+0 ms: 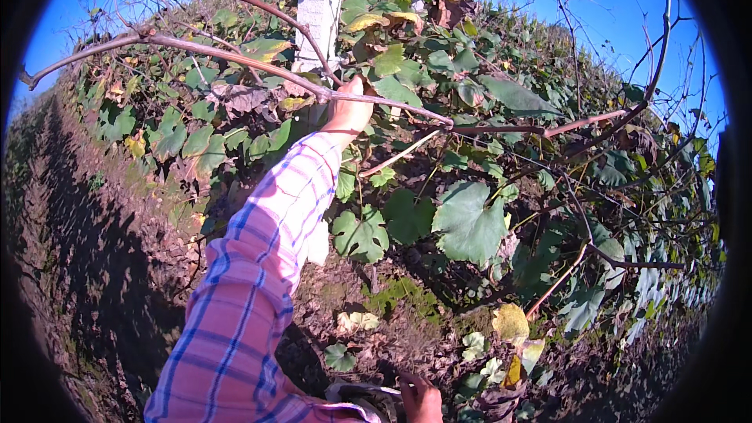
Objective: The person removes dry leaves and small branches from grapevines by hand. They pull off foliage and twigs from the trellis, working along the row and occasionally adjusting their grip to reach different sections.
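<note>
My left hand (351, 107), in a pink and blue plaid sleeve, reaches up beside a white post (320, 9). Its fingers are curled among the vine growth; what lies inside them is hidden. A long brown grapevine cane (235, 59) crosses in front of this hand, and another cane (288, 20) comes down to it from above. Low at the bottom edge, my right hand (422, 402) is partly cut off by the picture, with its fingers bent. Beside it a pale-edged object (367, 390) shows in part; its kind and whether the hand holds it cannot be told.
Dense grapevine leaves (473, 220) and bare canes spread to the right, with a thick forked cane (649, 91) at the far right. Dry leaves litter the sloping soil below. A yellow leaf (510, 323) hangs low. Thin wires run across the top.
</note>
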`<act>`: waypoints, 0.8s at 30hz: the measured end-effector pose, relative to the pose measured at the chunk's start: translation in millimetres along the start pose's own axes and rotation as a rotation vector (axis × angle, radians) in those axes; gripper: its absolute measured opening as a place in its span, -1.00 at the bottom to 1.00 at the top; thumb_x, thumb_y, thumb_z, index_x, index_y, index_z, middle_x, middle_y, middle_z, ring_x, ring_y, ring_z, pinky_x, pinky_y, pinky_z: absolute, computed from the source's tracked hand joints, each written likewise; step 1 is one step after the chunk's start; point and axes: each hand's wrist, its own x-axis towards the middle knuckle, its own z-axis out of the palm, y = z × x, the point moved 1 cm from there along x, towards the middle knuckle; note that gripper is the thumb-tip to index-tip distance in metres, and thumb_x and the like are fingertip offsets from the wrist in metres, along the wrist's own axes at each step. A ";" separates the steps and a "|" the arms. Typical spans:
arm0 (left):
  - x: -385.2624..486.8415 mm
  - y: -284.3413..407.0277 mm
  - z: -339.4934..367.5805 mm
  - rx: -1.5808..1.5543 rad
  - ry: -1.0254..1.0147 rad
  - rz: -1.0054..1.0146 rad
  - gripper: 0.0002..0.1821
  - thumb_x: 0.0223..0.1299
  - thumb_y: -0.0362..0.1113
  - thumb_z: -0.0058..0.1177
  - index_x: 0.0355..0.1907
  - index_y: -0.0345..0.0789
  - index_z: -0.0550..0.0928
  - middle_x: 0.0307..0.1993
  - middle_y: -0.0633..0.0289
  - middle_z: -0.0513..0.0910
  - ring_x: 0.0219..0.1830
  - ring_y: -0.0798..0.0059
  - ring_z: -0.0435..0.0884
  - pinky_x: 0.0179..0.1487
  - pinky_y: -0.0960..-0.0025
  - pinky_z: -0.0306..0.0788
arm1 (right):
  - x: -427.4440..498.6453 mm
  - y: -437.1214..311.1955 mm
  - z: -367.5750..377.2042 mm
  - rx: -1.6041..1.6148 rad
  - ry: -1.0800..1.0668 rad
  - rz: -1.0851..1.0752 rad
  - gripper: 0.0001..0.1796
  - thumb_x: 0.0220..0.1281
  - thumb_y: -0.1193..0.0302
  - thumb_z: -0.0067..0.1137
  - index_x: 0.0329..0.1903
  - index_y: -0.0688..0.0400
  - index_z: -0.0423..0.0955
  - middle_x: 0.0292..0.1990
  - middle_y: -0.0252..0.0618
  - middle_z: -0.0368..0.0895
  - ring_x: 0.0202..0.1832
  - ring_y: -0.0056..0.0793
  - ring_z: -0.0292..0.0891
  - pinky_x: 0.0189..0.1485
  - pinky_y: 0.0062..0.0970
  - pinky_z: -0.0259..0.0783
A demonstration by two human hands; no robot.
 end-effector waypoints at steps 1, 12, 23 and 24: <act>2.8 -0.7 -0.4 0.096 -0.025 0.051 -0.78 0.13 -0.26 0.09 -0.26 -0.39 0.58 -0.34 -0.21 0.63 -0.17 -0.15 0.62 -0.09 -0.03 0.47 | -0.3 0.9 1.3 -0.019 0.015 -0.022 -0.69 0.28 0.43 0.16 0.07 0.11 0.54 -0.55 -0.02 0.59 -0.55 -0.21 0.57 -0.48 -0.30 0.42; -2.7 -41.5 -1.5 -0.512 -0.170 0.201 -0.87 0.23 -0.36 0.07 -0.22 -0.33 0.61 -0.45 0.23 0.62 -0.36 0.50 0.56 -0.23 0.35 0.45 | -1.9 -23.1 -18.6 0.127 0.028 -0.121 -0.71 0.27 0.44 0.13 0.04 0.14 0.56 -0.57 -0.04 0.58 -0.59 -0.26 0.52 -0.48 -0.32 0.39; -135.6 -33.5 -52.8 -0.257 -0.527 0.051 -0.77 0.33 -0.22 0.01 -0.36 -0.32 0.64 -0.47 0.23 0.69 -0.43 0.41 0.65 -0.28 0.32 0.47 | -0.6 -32.8 -20.6 0.233 -0.199 0.044 -0.70 0.29 0.44 0.08 0.06 0.18 0.55 -0.38 0.01 0.65 -0.44 -0.29 0.57 -0.36 -0.34 0.43; -140.9 -30.3 -60.5 -0.143 -0.634 0.075 -0.76 0.31 -0.21 0.01 -0.36 -0.32 0.65 -0.46 0.22 0.70 -0.41 0.37 0.67 -0.25 0.32 0.49 | -0.2 -34.8 -20.7 0.288 -0.152 0.003 -0.70 0.29 0.45 0.08 0.05 0.18 0.55 -0.33 0.02 0.66 -0.39 -0.25 0.59 -0.31 -0.33 0.45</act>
